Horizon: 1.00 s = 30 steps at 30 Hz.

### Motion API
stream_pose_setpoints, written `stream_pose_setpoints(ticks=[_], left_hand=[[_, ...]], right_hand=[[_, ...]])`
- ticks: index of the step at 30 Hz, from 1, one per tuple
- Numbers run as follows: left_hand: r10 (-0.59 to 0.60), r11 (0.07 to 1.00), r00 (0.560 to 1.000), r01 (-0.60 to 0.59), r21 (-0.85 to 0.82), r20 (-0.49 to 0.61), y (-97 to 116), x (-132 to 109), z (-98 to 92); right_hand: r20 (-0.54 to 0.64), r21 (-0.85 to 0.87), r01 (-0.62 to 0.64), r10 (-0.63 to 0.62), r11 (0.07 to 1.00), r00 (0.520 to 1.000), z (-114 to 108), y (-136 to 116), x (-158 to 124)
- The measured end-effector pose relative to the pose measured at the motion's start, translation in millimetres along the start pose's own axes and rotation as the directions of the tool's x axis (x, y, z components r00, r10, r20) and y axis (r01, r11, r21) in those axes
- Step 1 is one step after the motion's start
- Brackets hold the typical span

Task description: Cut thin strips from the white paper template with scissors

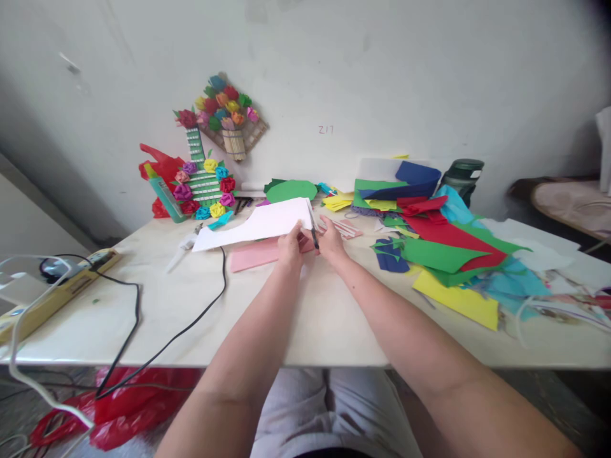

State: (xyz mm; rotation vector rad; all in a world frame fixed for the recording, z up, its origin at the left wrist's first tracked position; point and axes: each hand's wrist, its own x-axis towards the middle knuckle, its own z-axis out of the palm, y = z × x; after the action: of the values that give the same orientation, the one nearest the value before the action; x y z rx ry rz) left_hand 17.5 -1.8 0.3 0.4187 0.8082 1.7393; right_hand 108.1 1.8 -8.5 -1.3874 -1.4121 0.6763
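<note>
My left hand (289,245) is closed on the near right corner of a white paper sheet (258,226) that stretches away to the left above the table. My right hand (330,243) sits just beside it, fingers closed round a dark slim tool (314,235), probably scissors, at the sheet's right edge. A pink paper sheet (255,253) lies flat on the table under both hands.
A heap of red, green, yellow and blue paper (449,254) covers the table's right side. Paper-flower crafts (205,184) stand at the back left against the wall. A black cable (191,318) crosses the white table (315,324), with a dark bottle (462,175) behind the heap.
</note>
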Motion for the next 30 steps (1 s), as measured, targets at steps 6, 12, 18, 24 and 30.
stream_pose_setpoints(ticks=[6, 12, 18, 24, 30], left_hand=[[0.019, 1.000, 0.998, -0.018, 0.011, -0.053, -1.3, 5.0, -0.4], [0.178, 0.983, 0.976, -0.181, -0.014, -0.128, 11.6, 20.1, -11.6], [0.171, 0.980, 0.974, -0.183, -0.072, -0.149, 25.3, 31.4, -22.7], [0.172, 0.983, 0.980, -0.178, -0.049, -0.102, 28.4, 43.9, -33.0], [0.068, 0.995, 0.983, -0.080, 0.067, 0.169, 30.1, 41.0, -34.3]], right_hand=[[0.072, -0.089, 0.045, -0.039, 0.995, 0.997, 0.7, -7.3, -11.8], [0.196, -0.009, 0.090, -0.086, 0.996, 0.977, 5.7, -10.3, -24.8], [0.354, 0.241, 0.010, -0.097, 0.971, 0.930, 7.4, -7.8, -29.3], [0.308, 0.455, -0.034, -0.121, 0.890, 0.944, 0.9, -12.8, -23.0], [-0.029, 0.580, 0.020, -0.004, 0.814, 1.000, -9.5, 0.4, 4.9]])
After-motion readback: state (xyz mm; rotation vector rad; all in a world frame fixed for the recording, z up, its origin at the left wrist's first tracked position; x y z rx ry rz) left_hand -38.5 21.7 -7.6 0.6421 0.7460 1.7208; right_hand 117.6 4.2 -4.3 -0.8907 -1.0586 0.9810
